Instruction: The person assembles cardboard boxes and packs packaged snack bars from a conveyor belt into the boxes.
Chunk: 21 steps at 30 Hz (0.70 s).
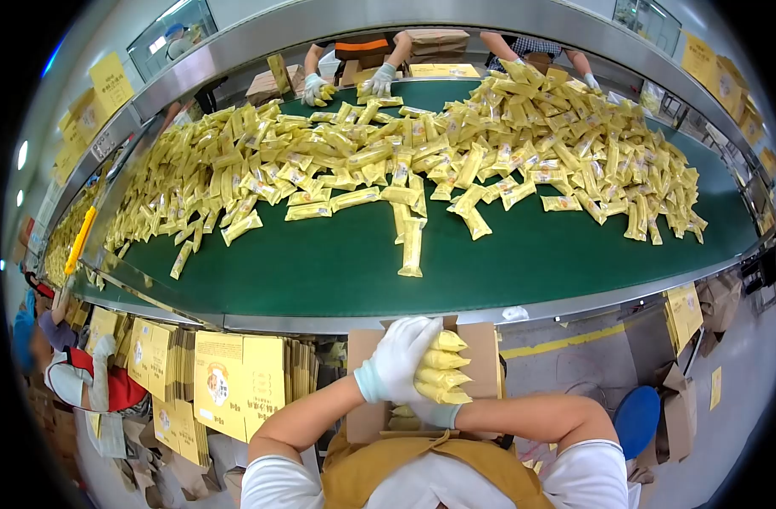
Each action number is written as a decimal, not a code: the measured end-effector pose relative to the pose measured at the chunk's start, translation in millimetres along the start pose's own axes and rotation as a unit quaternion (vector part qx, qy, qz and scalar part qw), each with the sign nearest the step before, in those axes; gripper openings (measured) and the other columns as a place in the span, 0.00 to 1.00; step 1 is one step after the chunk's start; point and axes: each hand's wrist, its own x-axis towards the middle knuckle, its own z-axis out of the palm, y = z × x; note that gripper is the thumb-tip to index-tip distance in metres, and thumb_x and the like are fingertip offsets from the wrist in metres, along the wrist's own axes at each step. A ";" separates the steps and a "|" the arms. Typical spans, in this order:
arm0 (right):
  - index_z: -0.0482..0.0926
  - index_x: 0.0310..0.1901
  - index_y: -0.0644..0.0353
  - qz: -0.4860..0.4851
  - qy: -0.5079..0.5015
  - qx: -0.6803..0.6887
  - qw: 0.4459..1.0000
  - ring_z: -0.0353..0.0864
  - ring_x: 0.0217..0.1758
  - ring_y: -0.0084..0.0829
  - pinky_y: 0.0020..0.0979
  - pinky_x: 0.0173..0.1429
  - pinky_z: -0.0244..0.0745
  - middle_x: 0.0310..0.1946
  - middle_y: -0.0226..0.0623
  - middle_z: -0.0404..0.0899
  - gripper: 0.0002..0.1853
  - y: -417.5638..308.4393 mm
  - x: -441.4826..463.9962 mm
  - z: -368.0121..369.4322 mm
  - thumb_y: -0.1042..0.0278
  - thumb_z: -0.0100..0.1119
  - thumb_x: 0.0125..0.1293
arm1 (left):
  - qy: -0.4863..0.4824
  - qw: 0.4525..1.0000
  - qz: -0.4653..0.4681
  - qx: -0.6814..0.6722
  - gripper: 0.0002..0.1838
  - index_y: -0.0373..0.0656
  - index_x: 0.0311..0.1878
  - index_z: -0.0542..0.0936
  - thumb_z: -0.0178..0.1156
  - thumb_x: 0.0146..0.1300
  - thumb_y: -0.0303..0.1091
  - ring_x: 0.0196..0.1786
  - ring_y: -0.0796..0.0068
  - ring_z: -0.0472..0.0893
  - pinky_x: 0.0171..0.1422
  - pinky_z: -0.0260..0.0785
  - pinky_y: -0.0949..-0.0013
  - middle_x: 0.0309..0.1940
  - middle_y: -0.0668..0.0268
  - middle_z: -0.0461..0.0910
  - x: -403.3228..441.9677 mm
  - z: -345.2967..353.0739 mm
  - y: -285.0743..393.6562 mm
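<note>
The right hand (439,413), white-gloved, is at the near end of a row of slim yellow plastic-wrapped packets (444,365); its fingers are mostly hidden, grip cannot be told. The left hand (400,358), white-gloved, holds the row's side with closed fingers, over an open brown cardboard box (483,365). Beyond, a green conveyor belt (312,271) carries heaped yellow packets (524,127). Across it, a co-worker's white-gloved hand (316,88) touches packets.

a blue stool (637,422) stands at right, near a yellow floor stripe (563,340).
</note>
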 end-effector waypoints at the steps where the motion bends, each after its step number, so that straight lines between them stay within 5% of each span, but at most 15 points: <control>1: 0.68 0.70 0.58 -0.001 0.013 0.011 1.000 0.81 0.54 0.45 0.42 0.56 0.75 0.54 0.47 0.80 0.41 -0.3 -2.8 4.6 0.45 0.65 0.59 | 0.003 1.000 0.006 0.024 0.57 0.31 0.72 0.63 0.77 0.38 0.45 0.62 0.47 0.73 0.69 0.64 0.49 0.59 0.48 0.71 -1.1 2.3 1.2; 7: 0.68 0.70 0.55 0.007 0.131 0.059 0.990 0.84 0.51 0.46 0.41 0.55 0.79 0.53 0.49 0.80 0.41 -2.7 -25.0 18.1 0.40 0.63 0.61 | -0.038 0.974 -0.064 0.212 0.46 0.33 0.67 0.70 0.72 0.44 0.45 0.58 0.50 0.74 0.66 0.63 0.48 0.54 0.50 0.74 -27.7 24.9 0.0; 11: 0.66 0.73 0.48 0.071 -0.042 0.015 0.996 0.87 0.42 0.42 0.42 0.37 0.81 0.47 0.45 0.82 0.39 -15.1 -26.9 -6.6 0.41 0.61 0.64 | -0.083 0.934 -0.054 0.343 0.42 0.34 0.67 0.71 0.68 0.47 0.41 0.59 0.52 0.73 0.67 0.61 0.49 0.54 0.51 0.74 -34.6 51.0 -8.2; 15: 0.67 0.73 0.46 0.042 -0.095 -0.077 0.992 0.87 0.40 0.42 0.42 0.37 0.80 0.43 0.43 0.84 0.37 -15.4 -13.1 -6.2 0.39 0.60 0.65 | -0.315 0.914 -0.155 0.204 0.50 0.31 0.74 0.61 0.66 0.46 0.39 0.60 0.49 0.72 0.70 0.59 0.49 0.57 0.49 0.72 -13.1 55.2 -12.6; 19: 0.76 0.66 0.46 -0.083 -0.076 -0.040 0.993 0.87 0.44 0.41 0.44 0.42 0.81 0.42 0.43 0.86 0.28 18.9 -37.3 -73.1 0.43 0.57 0.69 | -0.460 0.878 -0.098 0.092 0.55 0.28 0.77 0.52 0.69 0.51 0.43 0.74 0.44 0.64 0.78 0.55 0.50 0.73 0.38 0.60 -1.5 41.0 -43.2; 20: 0.82 0.59 0.49 -0.083 -0.155 0.069 0.982 0.85 0.50 0.38 0.42 0.49 0.80 0.44 0.44 0.87 0.25 38.0 -40.6 -96.4 0.42 0.54 0.71 | -0.555 0.820 -0.106 0.090 0.47 0.29 0.76 0.58 0.66 0.60 0.45 0.78 0.48 0.61 0.81 0.54 0.55 0.76 0.40 0.58 23.8 15.0 -38.3; 21: 0.82 0.59 0.52 -0.113 -0.055 0.218 0.968 0.85 0.45 0.41 0.42 0.50 0.80 0.42 0.44 0.87 0.24 64.3 -47.6 -97.7 0.45 0.57 0.71 | -0.550 0.830 -0.096 0.001 0.43 0.30 0.75 0.61 0.65 0.62 0.44 0.76 0.50 0.65 0.79 0.57 0.56 0.74 0.42 0.62 39.9 -8.5 -44.0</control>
